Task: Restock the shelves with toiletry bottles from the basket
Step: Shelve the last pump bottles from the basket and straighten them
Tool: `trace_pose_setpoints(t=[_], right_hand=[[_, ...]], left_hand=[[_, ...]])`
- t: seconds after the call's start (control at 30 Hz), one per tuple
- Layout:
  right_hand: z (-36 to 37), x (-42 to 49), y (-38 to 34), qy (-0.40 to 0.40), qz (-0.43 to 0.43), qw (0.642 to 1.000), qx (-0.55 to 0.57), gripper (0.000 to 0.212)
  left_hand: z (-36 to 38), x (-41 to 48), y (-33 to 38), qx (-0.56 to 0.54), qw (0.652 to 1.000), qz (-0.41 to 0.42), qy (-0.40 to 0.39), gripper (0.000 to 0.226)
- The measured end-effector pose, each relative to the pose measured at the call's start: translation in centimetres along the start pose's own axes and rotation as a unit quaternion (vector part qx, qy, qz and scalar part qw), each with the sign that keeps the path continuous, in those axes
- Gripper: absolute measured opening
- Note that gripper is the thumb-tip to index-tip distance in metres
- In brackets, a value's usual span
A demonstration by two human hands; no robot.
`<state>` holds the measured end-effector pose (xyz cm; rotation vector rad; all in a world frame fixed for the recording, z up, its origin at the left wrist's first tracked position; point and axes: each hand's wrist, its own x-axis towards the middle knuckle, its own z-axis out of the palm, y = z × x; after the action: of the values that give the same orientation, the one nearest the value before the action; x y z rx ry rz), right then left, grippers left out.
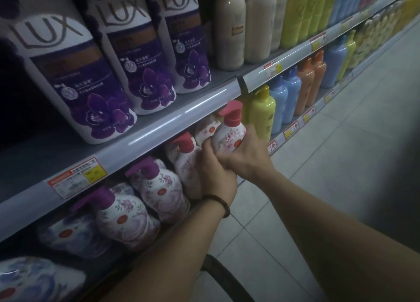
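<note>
Both hands hold the white floral plastic pump bottle with pink cap (229,138), slightly tilted, at the front of the lower shelf row just under the grey shelf rail (159,140). The right hand (247,159) wraps its lower right side. The left hand (216,179) curls its fingers on the bottle's left side. A similar pink-capped floral bottle (185,163) is just left, and a yellow plastic bottle (261,113) is just right.

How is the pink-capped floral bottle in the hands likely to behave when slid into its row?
Probably rigid: the pink-capped floral bottle shows no denting where the left hand and right hand grip it. Its glossy surface may be somewhat slippery. The tall pump cap and rounded body suggest it could tip against the neighbouring bottles if pushed high.
</note>
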<state>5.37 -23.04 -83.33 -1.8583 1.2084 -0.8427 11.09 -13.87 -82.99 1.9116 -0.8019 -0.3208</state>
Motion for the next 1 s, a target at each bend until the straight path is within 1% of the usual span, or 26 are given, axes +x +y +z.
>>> trace_pose_setpoints(t=[0.17, 0.27, 0.4, 0.57, 0.7, 0.8, 0.87, 1.0], right_hand=[[0.6, 0.6, 0.6, 0.016, 0.007, 1.000, -0.010, 0.084], [1.0, 0.9, 0.8, 0.023, 0.007, 1.000, -0.009, 0.081], [2.0, 1.3, 1.2, 0.006, 0.003, 1.000, -0.009, 0.080], [2.8, 2.3, 2.3, -0.009, 0.012, 1.000, -0.012, 0.085], [2.9, 3.0, 3.1, -0.012, 0.028, 1.000, -0.008, 0.085], [2.8, 3.3, 3.6, -0.018, 0.038, 0.999, -0.008, 0.084], [2.9, 3.4, 3.6, -0.030, 0.036, 0.999, -0.005, 0.086], [3.0, 3.9, 3.4, -0.043, 0.040, 0.998, 0.006, 0.090]], left_hand=[[0.6, -0.2, -0.5, 0.024, 0.999, -0.026, -0.012, 0.070], [1.0, -0.1, -1.0, 0.042, 0.997, -0.053, -0.039, 0.071], [0.7, -0.5, -0.9, 0.070, 0.992, -0.070, -0.078, 0.077], [1.5, 0.0, -2.0, 0.025, 0.989, -0.088, -0.117, 0.081], [2.6, 0.1, -2.5, -0.002, 0.987, -0.094, -0.130, 0.095], [4.5, 1.2, -4.9, -0.059, 0.984, -0.115, -0.120, 0.103], [4.9, 1.6, -5.9, -0.085, 0.981, -0.131, -0.117, 0.101], [5.1, 1.8, -5.8, -0.127, 0.972, -0.140, -0.137, 0.089]])
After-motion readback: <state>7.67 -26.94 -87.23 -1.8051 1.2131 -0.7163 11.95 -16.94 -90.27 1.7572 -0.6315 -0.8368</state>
